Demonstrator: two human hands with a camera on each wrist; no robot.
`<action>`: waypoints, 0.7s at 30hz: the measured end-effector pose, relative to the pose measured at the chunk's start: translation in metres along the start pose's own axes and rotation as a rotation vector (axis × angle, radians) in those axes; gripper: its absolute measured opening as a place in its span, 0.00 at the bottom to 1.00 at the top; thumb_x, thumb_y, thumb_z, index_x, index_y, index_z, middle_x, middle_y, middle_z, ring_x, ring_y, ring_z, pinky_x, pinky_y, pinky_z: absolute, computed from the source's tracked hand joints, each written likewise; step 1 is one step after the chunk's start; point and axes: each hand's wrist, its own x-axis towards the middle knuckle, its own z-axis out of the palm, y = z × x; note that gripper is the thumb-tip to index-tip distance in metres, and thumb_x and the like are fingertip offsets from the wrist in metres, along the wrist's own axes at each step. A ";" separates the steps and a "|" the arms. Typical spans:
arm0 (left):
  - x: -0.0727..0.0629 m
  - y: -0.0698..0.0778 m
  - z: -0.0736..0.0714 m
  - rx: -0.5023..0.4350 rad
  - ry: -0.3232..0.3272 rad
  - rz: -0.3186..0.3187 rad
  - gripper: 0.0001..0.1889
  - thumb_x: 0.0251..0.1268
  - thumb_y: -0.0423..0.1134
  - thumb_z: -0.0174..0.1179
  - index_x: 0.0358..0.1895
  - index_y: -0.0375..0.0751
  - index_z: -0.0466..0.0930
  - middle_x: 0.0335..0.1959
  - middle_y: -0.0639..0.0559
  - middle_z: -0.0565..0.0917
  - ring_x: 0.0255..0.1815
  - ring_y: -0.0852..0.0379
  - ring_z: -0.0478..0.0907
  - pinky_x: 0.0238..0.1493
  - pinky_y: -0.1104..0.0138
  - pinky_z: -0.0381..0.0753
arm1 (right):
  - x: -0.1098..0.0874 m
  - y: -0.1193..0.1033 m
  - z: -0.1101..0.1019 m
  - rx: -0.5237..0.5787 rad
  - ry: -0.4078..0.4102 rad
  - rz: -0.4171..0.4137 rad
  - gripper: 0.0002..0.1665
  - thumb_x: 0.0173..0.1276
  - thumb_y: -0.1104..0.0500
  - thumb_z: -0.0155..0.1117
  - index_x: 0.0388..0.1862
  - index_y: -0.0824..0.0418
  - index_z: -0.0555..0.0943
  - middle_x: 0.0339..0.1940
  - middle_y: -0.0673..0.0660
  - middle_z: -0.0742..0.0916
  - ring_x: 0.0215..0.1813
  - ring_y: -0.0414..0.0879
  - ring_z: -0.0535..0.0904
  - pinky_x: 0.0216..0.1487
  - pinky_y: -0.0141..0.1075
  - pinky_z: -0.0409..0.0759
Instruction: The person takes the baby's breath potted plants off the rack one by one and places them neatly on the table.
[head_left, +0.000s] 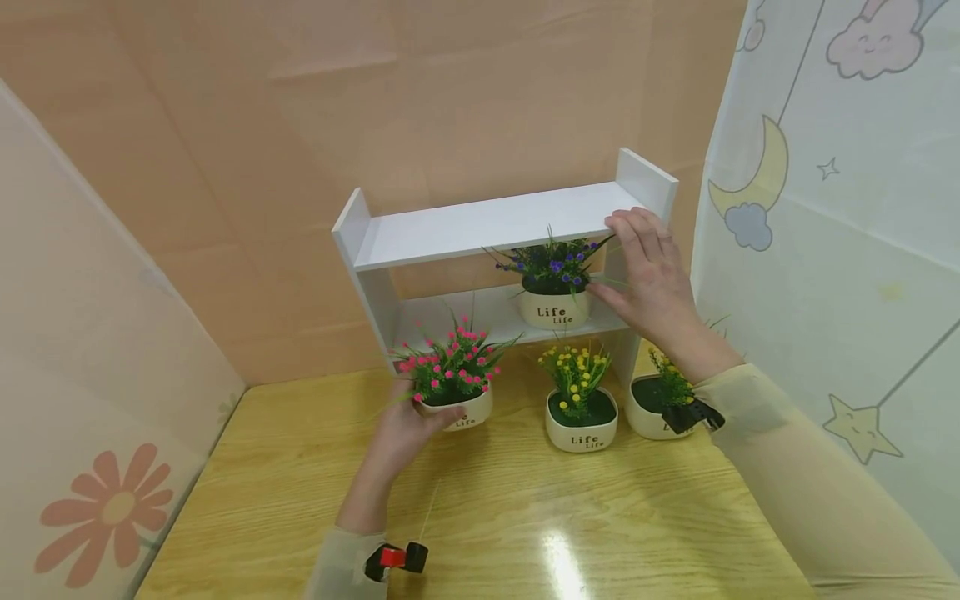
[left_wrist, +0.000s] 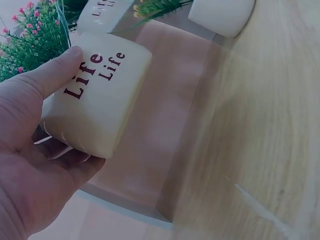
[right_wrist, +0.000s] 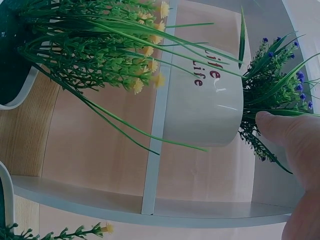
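My left hand (head_left: 401, 437) grips a cream pot (left_wrist: 112, 102) of pink flowers (head_left: 457, 362), thumb on its lettered face and fingers underneath. In the head view this pot is just in front of the lower left of a white two-tier shelf (head_left: 480, 223). The right hand (head_left: 654, 279) rests its fingertips on the front edge of the upper board near the right end. Its thumb (right_wrist: 275, 127) reaches down beside the purple flowers (right_wrist: 270, 92), seemingly touching the leaves. That purple plant's pot (head_left: 553, 311) stands on the lower board, right of its middle.
Two potted yellow plants stand on the wooden table (head_left: 480, 517): one pot (head_left: 582, 435) before the shelf, another pot (head_left: 651, 412) by its right side, partly behind my right wrist. Fabric walls (head_left: 810, 275) enclose the back and sides.
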 end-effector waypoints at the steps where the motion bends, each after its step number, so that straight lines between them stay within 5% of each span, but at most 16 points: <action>1: 0.000 -0.001 0.001 0.010 -0.003 -0.009 0.48 0.60 0.50 0.86 0.79 0.49 0.66 0.75 0.45 0.72 0.66 0.41 0.80 0.63 0.42 0.83 | 0.000 0.000 0.000 -0.001 0.000 0.002 0.63 0.57 0.60 0.92 0.83 0.67 0.61 0.81 0.69 0.68 0.85 0.67 0.56 0.88 0.53 0.49; 4: -0.001 -0.005 0.003 0.009 -0.025 -0.046 0.47 0.60 0.51 0.86 0.78 0.50 0.66 0.74 0.46 0.70 0.59 0.44 0.80 0.60 0.45 0.84 | 0.000 0.000 0.000 -0.003 -0.001 0.003 0.63 0.57 0.60 0.92 0.83 0.67 0.61 0.81 0.68 0.68 0.85 0.66 0.56 0.88 0.54 0.49; 7: -0.001 -0.008 0.007 -0.005 -0.044 -0.045 0.47 0.58 0.52 0.87 0.79 0.56 0.68 0.77 0.47 0.69 0.63 0.43 0.80 0.64 0.43 0.82 | 0.000 0.000 0.000 -0.003 0.000 0.004 0.63 0.57 0.60 0.92 0.83 0.67 0.62 0.81 0.68 0.68 0.85 0.66 0.56 0.88 0.54 0.49; 13: 0.006 -0.016 0.014 -0.020 -0.075 0.046 0.46 0.57 0.46 0.88 0.79 0.62 0.73 0.79 0.49 0.71 0.81 0.40 0.68 0.76 0.39 0.71 | 0.000 -0.001 -0.001 -0.001 0.002 0.005 0.63 0.57 0.60 0.92 0.83 0.67 0.62 0.81 0.68 0.68 0.85 0.67 0.56 0.88 0.54 0.49; 21: 0.013 -0.024 0.027 -0.044 -0.137 0.149 0.37 0.57 0.37 0.87 0.70 0.54 0.81 0.70 0.52 0.81 0.74 0.46 0.77 0.76 0.41 0.73 | 0.000 -0.001 -0.001 0.002 0.001 0.004 0.62 0.58 0.60 0.91 0.83 0.68 0.61 0.81 0.69 0.68 0.85 0.67 0.56 0.88 0.53 0.48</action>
